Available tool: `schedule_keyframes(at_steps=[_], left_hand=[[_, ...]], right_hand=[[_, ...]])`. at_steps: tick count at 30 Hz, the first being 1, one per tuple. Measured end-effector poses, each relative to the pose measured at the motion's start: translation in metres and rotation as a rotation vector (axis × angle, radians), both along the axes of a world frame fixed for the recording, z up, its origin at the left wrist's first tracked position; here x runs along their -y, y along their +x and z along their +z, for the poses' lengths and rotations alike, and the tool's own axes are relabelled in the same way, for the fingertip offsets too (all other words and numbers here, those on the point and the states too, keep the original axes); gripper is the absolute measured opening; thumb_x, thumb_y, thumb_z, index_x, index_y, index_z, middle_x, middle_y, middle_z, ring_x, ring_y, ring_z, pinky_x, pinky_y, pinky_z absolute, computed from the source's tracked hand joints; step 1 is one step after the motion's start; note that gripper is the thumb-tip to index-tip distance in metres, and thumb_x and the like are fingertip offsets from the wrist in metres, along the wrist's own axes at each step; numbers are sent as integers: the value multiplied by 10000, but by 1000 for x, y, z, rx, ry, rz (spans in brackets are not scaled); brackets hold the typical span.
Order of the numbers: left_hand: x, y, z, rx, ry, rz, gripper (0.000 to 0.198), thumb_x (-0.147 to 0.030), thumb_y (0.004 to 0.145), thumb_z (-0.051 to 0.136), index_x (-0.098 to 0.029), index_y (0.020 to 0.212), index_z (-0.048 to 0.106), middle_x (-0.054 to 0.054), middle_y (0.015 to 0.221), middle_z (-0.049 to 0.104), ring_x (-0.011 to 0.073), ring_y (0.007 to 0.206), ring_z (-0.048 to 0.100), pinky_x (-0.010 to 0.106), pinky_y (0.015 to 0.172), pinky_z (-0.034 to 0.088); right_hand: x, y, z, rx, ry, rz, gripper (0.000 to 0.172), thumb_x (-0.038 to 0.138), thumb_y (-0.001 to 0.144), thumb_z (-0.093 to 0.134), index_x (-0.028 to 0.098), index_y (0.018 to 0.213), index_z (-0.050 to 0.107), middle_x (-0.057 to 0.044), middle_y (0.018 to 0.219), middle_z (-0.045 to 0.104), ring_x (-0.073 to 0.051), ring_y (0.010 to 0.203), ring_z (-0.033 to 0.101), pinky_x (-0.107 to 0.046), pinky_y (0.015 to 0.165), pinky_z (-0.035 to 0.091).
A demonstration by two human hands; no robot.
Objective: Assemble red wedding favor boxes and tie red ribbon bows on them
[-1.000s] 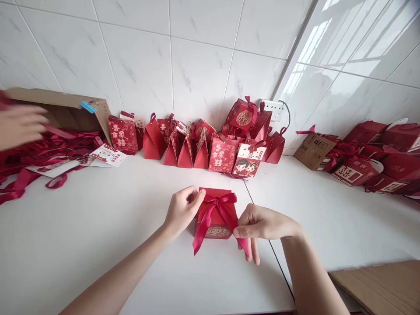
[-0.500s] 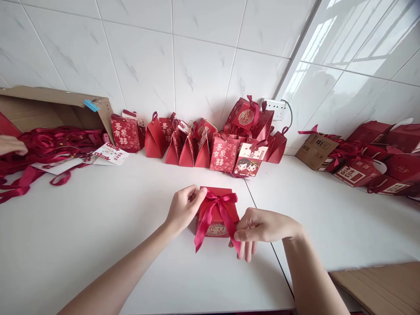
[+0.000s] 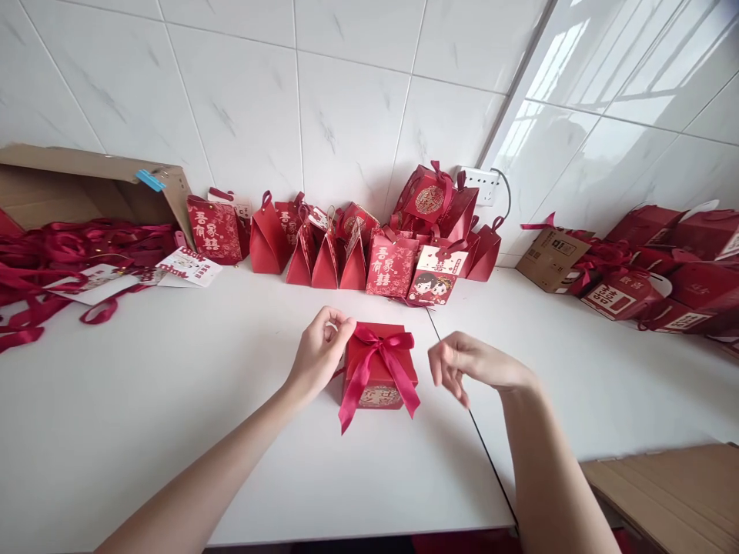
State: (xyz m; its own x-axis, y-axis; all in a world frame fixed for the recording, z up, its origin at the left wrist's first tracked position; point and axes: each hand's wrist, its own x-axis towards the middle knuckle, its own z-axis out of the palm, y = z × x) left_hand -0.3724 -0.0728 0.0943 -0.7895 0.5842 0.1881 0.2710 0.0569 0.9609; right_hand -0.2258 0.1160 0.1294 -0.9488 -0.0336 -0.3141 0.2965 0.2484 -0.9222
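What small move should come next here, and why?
Probably bring the right hand to the right loop of the bow: that hand hangs apart from the red box, touching nothing, while the left hand is at the left loop, so together they could even the bow.

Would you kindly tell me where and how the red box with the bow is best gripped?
I'd probably grip the red box low on its two sides, left hand from the left, right hand from the right. It sits upright and boxy, while the bow lies across its top and both tails hang over the front, so gripping there might spoil it.
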Motion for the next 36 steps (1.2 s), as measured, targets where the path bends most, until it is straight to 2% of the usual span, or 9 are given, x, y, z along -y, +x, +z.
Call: schedule_keyframes(at_steps=[2, 4, 8, 12, 19, 28, 36], left_hand=[[0, 1, 2, 25, -25, -25, 270, -462, 796, 513, -211, 716, 454, -83, 494, 337, 90, 431, 302, 214, 448, 251], [-1, 2, 3, 12, -32, -34, 296, -466, 790, 528, -200, 678, 463, -76, 507, 360, 85, 444, 316, 213, 457, 264], [-3, 2, 1, 43, -12, -76, 303, -445, 788, 553, -188, 649, 472, -57, 563, 429, 87, 488, 361, 213, 471, 291], [-3, 1, -3, 83, -16, -89, 298, -420, 800, 544, -189, 641, 444, -65, 552, 391, 83, 487, 333, 212, 466, 273], [-4, 2, -6, 41, -8, -64, 305, -389, 831, 482, -194, 623, 378, -65, 557, 363, 90, 518, 355, 213, 509, 297], [-8, 1, -11, 23, 21, 11, 291, -395, 819, 474, -199, 622, 390, -56, 573, 383, 103, 549, 372, 216, 532, 321], [-10, 0, -13, 46, 25, 0, 297, -382, 807, 480, -199, 602, 366, -59, 559, 351, 100, 539, 341, 219, 527, 304]], right_hand=[[3, -8, -5, -145, 44, -247, 652, 807, 676, 487, 162, 576, 494, 74, 420, 403, -61, 312, 407, -199, 344, 293], [12, -18, -11, -199, 78, -346, 608, 771, 713, 496, 179, 586, 440, 82, 447, 368, -54, 346, 384, -193, 351, 268], [28, -30, -18, -207, 138, -354, 512, 663, 789, 517, 176, 641, 469, 57, 452, 452, -63, 383, 409, -192, 368, 300], [31, -32, -19, -229, 54, -381, 478, 609, 792, 547, 180, 608, 444, 52, 473, 486, -65, 393, 453, -189, 373, 351], [29, -36, -24, -285, -19, -426, 502, 644, 744, 583, 187, 607, 427, 66, 481, 510, -66, 374, 484, -200, 377, 416], [25, -41, -30, -292, -94, -457, 523, 667, 713, 599, 176, 611, 451, 61, 525, 496, -69, 409, 511, -209, 394, 466], [22, -39, -28, -275, -72, -450, 508, 645, 698, 630, 177, 602, 456, 56, 539, 508, -74, 434, 518, -217, 412, 474]])
